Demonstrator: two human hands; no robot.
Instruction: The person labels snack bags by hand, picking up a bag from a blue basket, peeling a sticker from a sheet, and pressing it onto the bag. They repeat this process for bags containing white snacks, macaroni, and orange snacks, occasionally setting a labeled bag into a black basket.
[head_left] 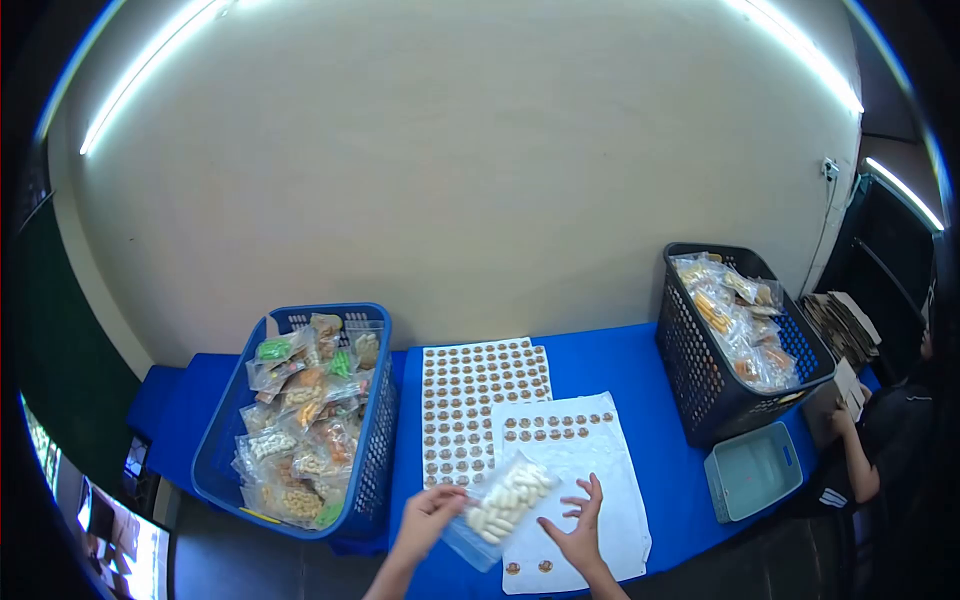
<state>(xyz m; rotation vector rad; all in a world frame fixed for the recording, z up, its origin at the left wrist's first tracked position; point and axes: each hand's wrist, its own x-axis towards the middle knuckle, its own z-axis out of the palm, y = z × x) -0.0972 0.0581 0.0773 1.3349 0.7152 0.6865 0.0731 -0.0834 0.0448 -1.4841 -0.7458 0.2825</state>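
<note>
My left hand (pixel 432 512) pinches the left edge of a clear plastic bag (pixel 508 500) filled with white oblong pieces. The bag is tilted over the sticker sheets. To its right, my right hand (pixel 580 528) has its fingers spread, apart from the bag and with nothing visible in it. Under the hands lies a mostly bare white sheet (pixel 622 500) with a few rows of round brown stickers near its top and two near its bottom. It overlaps a fuller sticker sheet (pixel 455 400) on the blue cloth.
A blue basket (pixel 375 440) of filled bags stands at the left. A black basket (pixel 690 370) with more bags is at the right, beside a grey-green tray (pixel 752 475). Another person (pixel 890 440) at the far right holds a light, flat item.
</note>
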